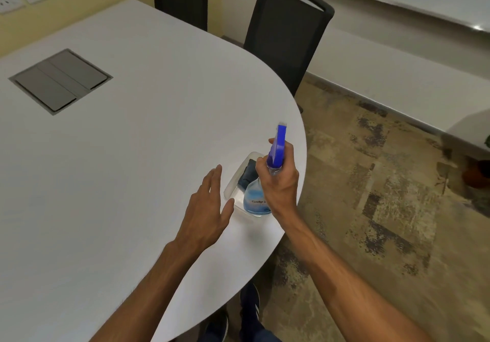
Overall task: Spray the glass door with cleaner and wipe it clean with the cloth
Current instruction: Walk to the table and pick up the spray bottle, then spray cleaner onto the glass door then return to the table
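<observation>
Left hand point(205, 210), spread and empty, has the cloth point(247, 176) just right of its fingertips; right hand point(278, 180) grips the spray bottle point(254, 200).

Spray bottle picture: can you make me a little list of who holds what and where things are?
right hand: grips the spray bottle by its neck
left hand: open, beside the clear tray
cloth: dark blue, lying in the tray
tray: on the white table, near its edge
black chair: behind the table
</observation>
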A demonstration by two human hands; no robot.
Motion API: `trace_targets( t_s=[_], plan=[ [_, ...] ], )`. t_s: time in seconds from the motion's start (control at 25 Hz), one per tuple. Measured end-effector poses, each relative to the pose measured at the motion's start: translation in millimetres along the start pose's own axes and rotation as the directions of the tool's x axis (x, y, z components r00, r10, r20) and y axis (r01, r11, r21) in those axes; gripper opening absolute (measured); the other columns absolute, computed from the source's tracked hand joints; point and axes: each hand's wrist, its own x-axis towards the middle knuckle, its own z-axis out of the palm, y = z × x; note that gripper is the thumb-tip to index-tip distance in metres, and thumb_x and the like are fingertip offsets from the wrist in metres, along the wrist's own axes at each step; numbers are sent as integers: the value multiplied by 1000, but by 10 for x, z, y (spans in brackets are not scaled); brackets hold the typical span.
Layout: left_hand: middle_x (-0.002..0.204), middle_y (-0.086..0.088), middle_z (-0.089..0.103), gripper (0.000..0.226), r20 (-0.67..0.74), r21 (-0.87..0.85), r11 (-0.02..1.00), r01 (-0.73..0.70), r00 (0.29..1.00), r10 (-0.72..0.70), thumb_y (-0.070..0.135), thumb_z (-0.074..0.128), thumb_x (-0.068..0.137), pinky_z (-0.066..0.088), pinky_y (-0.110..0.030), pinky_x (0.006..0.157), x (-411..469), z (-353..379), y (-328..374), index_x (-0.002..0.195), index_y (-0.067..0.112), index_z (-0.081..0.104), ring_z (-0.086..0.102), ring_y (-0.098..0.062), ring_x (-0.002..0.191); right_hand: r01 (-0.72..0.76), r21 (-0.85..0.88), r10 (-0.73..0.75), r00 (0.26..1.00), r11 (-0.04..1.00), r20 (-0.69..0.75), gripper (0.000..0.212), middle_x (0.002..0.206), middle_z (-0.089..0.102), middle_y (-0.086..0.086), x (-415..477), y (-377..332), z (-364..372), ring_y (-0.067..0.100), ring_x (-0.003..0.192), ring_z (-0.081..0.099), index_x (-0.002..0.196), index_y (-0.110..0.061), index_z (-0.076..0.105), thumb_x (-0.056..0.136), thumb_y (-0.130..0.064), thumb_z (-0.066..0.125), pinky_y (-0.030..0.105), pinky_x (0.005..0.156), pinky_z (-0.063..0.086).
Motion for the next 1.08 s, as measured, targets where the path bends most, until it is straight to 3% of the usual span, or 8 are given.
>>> trace_targets(
  t_s=[0.24,0.4,0.52,0.6,0.76,0.88,1.0,1.08],
  plan=[
    [170,1,8,81,30,10,990,-143,989,142,47,50,99,26,-50,124,-62,-62,-6,159,28,1,19,-23,155,35,-78,-40,997,996,-59,35,87,55,-25,-327,-120,-128,-3,77,62,116,-28,50,93,-20,75,7,68,52],
    [170,1,8,75,92,51,967,-251,965,246,48,50,99,30,-49,122,-152,-130,-31,159,28,11,24,-24,154,16,-120,-32,990,993,-137,27,77,54,-19,-654,-232,-238,-1,70,61,111,-26,54,95,-10,70,9,64,53],
    [170,3,8,65,132,107,934,-342,936,328,49,49,99,32,-48,121,-241,-167,-41,156,31,25,25,-23,153,-74,-83,54,974,994,-220,25,69,53,-12,-920,-335,-316,-2,64,59,101,-27,57,95,-7,70,7,61,50],
    [169,4,11,60,160,128,909,-396,913,375,48,49,99,32,-44,120,-322,-176,-46,154,31,32,27,-22,152,-122,-39,108,959,992,-261,16,75,59,-11,-1099,-370,-367,1,66,61,108,-23,63,95,-15,71,11,63,52],
    [164,1,29,62,222,83,861,-502,852,475,47,52,98,41,-45,116,-509,-143,41,154,28,32,41,-24,145,-192,-4,177,912,981,-369,25,73,62,-20,-1491,-474,-578,3,66,60,120,-20,68,95,-21,72,17,63,54],
    [160,-1,37,66,270,14,810,-586,783,561,47,51,98,48,-48,110,-661,-47,201,156,27,26,49,-25,138,-231,10,210,863,973,-460,24,76,65,-11,-1820,-574,-814,6,70,67,117,-22,69,94,-24,74,14,65,55],
    [158,-1,40,63,321,-48,706,-707,658,681,46,49,99,51,-41,105,-881,107,418,156,27,27,52,-23,133,-278,23,240,783,960,-574,19,76,66,6,-2146,-607,-1079,29,76,70,108,-29,70,90,-32,77,40,73,63],
    [155,-1,42,61,354,-87,619,-781,556,752,44,51,100,51,-35,98,-1066,261,605,154,26,29,57,-21,126,-289,25,232,709,957,-666,22,74,65,9,-2408,-635,-1288,36,73,68,102,-31,69,84,-41,77,49,76,61]
  ],
)
